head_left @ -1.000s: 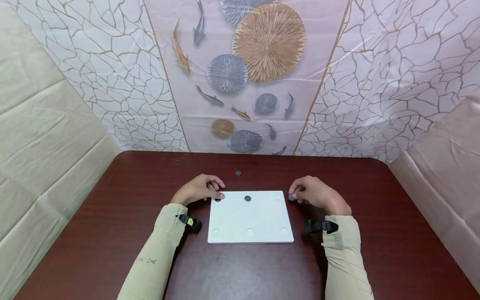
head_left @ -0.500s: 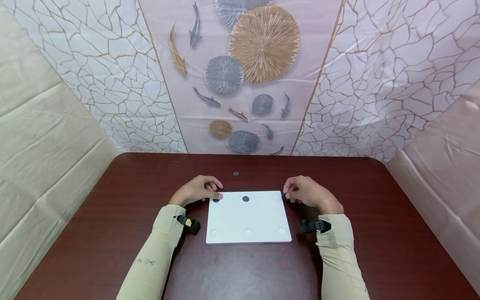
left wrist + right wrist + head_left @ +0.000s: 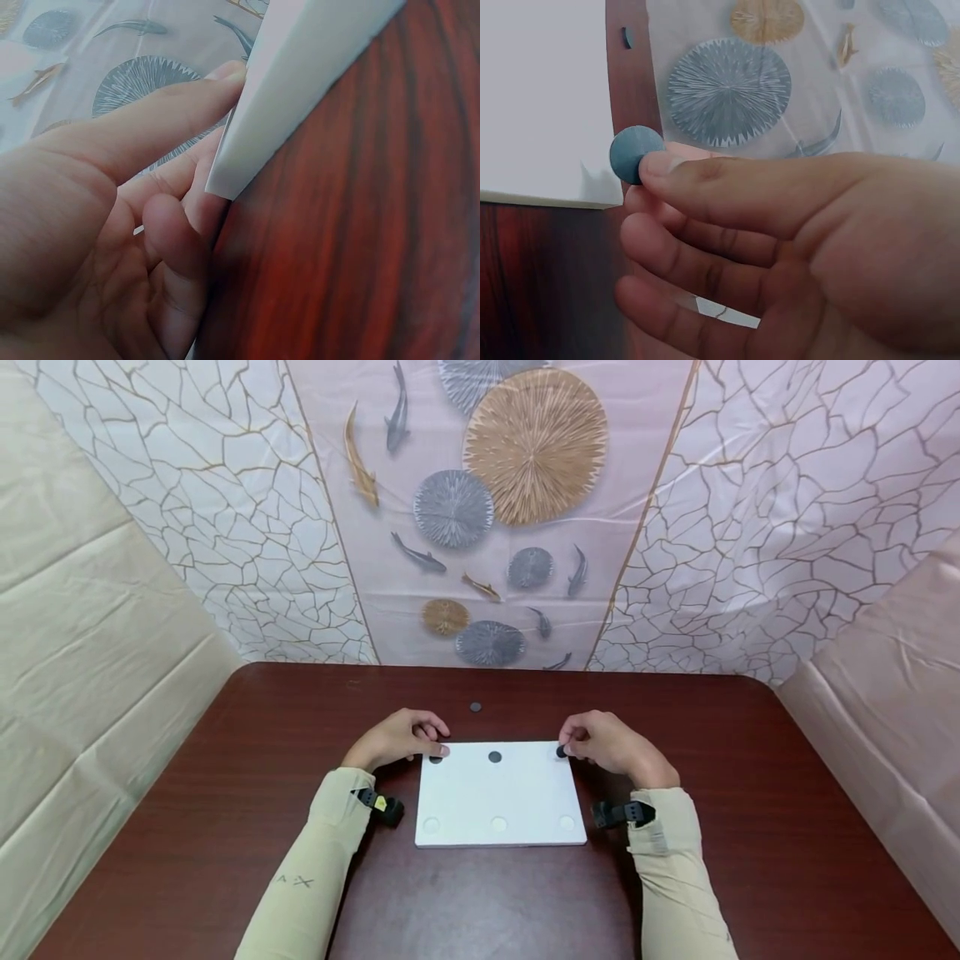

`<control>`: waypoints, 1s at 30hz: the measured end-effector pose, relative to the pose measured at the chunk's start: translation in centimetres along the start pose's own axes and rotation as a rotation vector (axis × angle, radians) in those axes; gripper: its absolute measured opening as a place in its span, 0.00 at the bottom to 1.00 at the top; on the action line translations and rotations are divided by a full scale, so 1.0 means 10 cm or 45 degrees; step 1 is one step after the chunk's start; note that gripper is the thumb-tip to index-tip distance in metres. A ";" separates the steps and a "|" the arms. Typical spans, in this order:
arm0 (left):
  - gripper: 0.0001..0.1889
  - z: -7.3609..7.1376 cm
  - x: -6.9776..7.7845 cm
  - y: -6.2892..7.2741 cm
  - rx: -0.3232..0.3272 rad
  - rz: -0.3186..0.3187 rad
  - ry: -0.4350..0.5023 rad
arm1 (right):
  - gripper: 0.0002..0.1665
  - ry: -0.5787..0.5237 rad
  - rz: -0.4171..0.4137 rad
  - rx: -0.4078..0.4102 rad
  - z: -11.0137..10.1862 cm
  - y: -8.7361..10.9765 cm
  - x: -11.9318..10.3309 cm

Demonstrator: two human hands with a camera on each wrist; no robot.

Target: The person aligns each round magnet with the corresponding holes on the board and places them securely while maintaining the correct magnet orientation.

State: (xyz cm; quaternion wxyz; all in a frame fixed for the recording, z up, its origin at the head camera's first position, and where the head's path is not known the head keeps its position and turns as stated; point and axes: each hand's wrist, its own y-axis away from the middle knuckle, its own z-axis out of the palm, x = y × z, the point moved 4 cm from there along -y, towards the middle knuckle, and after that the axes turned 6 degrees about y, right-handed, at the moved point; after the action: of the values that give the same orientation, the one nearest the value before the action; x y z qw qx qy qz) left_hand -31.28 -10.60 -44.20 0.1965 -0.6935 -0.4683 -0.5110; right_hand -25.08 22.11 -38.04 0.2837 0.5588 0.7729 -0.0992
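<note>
- A person's right hand [image 3: 613, 745] pinches a thin dark disc [image 3: 627, 156] between thumb and a finger behind it; the other fingers are bent loosely, holding nothing.
- That disc is at the far right corner of a white board [image 3: 498, 789] lying flat on a reddish-brown desk [image 3: 225, 827]. Much of its face shows past the thumb; whether it touches the board cannot be told.
- The left hand [image 3: 396, 742] is relaxed, its thumb laid straight on the board's far left corner, its other fingers loosely bent beside the edge.
- Two more dark discs sit along the far edge: a corner disc [image 3: 435, 761] partly under that thumb, and a middle disc [image 3: 495, 757].
- Three round recesses [image 3: 498, 824] line the near edge. Beyond the board, a loose disc [image 3: 476, 707] lies on the desk.
- The pinched disc looks light, stiff and perhaps smooth enough to slip; its material is unclear. It seems best held near the rim, leaving most of the face free.
</note>
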 end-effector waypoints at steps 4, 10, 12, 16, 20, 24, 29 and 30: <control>0.15 0.00 0.01 -0.01 0.006 0.004 0.001 | 0.04 0.011 0.013 -0.003 0.03 -0.03 0.00; 0.15 -0.01 -0.01 -0.03 0.005 -0.008 0.017 | 0.04 0.015 0.028 -0.010 0.08 -0.07 0.00; 0.16 -0.01 -0.02 -0.03 0.004 -0.005 0.018 | 0.04 0.016 0.035 -0.011 0.10 -0.08 0.00; 0.16 -0.01 -0.01 -0.03 0.005 0.009 0.016 | 0.04 0.031 0.042 -0.013 0.11 -0.09 -0.02; 0.16 -0.01 0.01 -0.02 0.005 0.018 0.007 | 0.04 0.043 0.038 -0.019 0.12 -0.09 -0.02; 0.16 -0.01 0.02 -0.01 0.008 0.015 0.005 | 0.04 0.047 0.036 -0.024 0.12 -0.11 -0.02; 0.16 -0.01 0.01 -0.01 0.009 0.017 0.004 | 0.05 0.055 0.035 -0.016 0.12 -0.12 -0.02; 0.16 -0.01 0.01 -0.01 0.008 0.016 0.003 | 0.05 0.054 0.033 -0.015 0.13 -0.12 -0.02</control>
State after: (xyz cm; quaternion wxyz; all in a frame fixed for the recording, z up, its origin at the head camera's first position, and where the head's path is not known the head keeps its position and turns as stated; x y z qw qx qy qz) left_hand -31.41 -10.58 -44.13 0.2026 -0.6952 -0.4652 -0.5092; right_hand -25.70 20.96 -39.18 0.2718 0.5690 0.7720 -0.0790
